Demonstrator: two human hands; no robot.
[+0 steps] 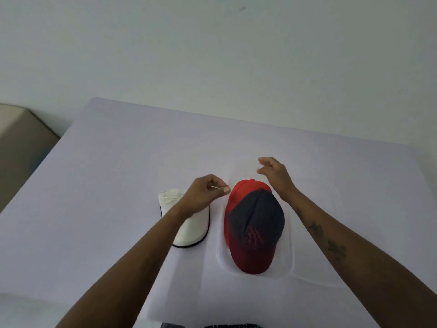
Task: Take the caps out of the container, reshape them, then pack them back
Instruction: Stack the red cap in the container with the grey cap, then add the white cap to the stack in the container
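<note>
A red and navy baseball cap sits in a clear plastic container on the white table, its long axis running near to far, brim toward the near edge and crown button at the far end. To its left lies a white cap, brim also nearest. The left hand hovers over the white cap's far end, fingers curled, grasping nothing visible. The right hand hangs loosely open above the container's far side.
</note>
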